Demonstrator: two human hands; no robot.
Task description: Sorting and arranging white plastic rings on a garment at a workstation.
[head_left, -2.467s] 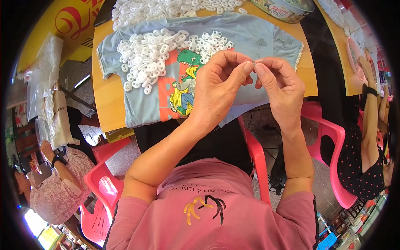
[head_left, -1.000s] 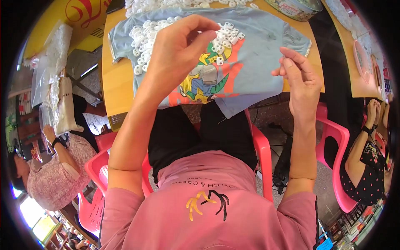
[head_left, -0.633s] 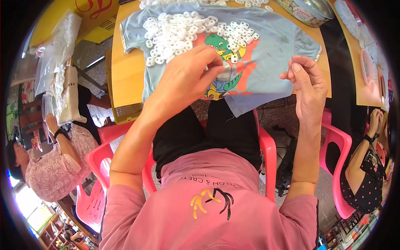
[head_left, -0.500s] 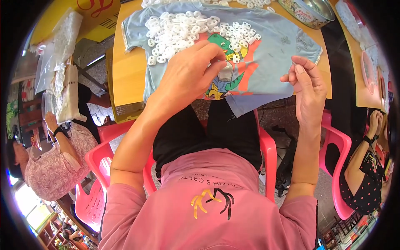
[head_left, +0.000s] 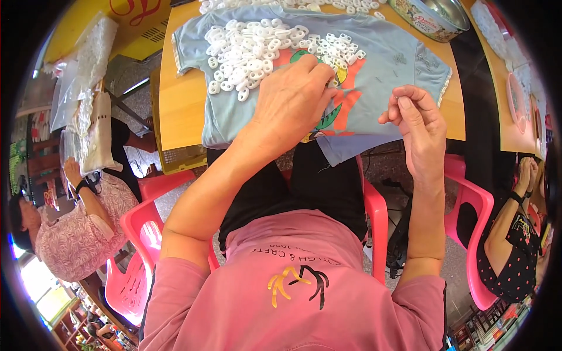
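A light blue T-shirt [head_left: 374,41] with a dinosaur print lies spread on the wooden table. On its left part is a large heap of white plastic two-holed pieces [head_left: 243,50]; right of that sits a smaller pile of similar pieces [head_left: 342,50]. My left hand [head_left: 298,96] is closed just below the small pile, its fingertips partly hidden; what they hold does not show. Over the shirt's right side my right hand [head_left: 418,126] pinches thumb against forefinger, with something too tiny to name between them. Small thin dark bits [head_left: 400,58] lie scattered beyond it.
More white pieces [head_left: 257,6] line the table's far edge. A round tin [head_left: 436,23] stands at the far right. Pink plastic chairs [head_left: 474,205] flank me. One person sits at left beside plastic bags [head_left: 82,76], another at right by a second table [head_left: 503,99].
My left hand has moved right, covering more of the dinosaur print. My right hand has shifted slightly left and down, still pinched.
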